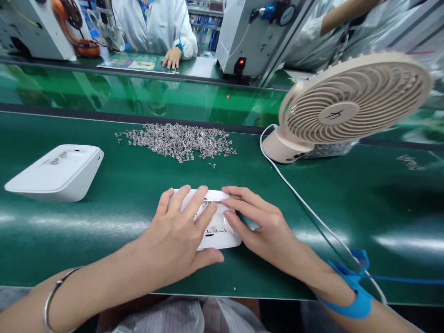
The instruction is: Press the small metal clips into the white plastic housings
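A white plastic housing [222, 238] lies on the green bench in front of me, with dark slots and small metal contacts [217, 229] along its recess. Across its left part spreads my left hand [183, 224], fingertips over the far side, the thumb by the near edge and the index finger by the upper contacts. My right hand [258, 215] grips the right end; its fingertips and thumb rest on the housing near the upper contacts. Any small piece under the fingertips is hidden. Beyond the hands is a pile of small metal clips [180, 141].
Another white housing [57, 171] sits at the left. A beige fan [347, 106] stands at the right, its white cable [305, 203] running down past my right wrist, which wears a blue strap [357, 296]. Behind a green barrier, a co-worker's hand [172, 58] rests on another bench.
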The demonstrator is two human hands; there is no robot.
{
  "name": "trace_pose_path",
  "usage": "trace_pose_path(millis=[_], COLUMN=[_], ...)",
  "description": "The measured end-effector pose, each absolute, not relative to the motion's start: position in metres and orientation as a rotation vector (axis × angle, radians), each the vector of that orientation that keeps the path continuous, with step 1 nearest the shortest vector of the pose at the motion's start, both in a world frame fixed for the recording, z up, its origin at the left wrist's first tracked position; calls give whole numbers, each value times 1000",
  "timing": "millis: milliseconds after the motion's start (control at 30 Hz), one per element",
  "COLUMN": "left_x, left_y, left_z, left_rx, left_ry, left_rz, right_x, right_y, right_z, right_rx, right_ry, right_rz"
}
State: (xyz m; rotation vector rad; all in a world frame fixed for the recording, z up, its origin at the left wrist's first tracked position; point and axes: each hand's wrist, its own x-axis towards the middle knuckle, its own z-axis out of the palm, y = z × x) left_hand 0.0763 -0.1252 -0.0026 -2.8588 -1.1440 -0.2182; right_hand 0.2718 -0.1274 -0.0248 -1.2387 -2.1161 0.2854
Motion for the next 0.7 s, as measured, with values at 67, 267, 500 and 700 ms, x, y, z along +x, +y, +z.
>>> trace_pose_path(millis=[67,267,500,700], left_x=[76,76,77,77], left_y=[-125,-126,-127,-127], left_z=[-3,-4,-5,-5], left_rx=[-2866,-2852,-2837,-2833], left_ry=[-1142,-1154,-1145,-1154], left_rz=[-228,-282,-308,-277], right_x=[272,272,271,270], right_y=[-131,-134,-136,-132], right_z=[-26,-26,-22,-18], right_rx=[-1232,-1230,-1251,-1240], right_ry=[-2135,-2193,-2289,-2315], right_rz=[244,178,161,159])
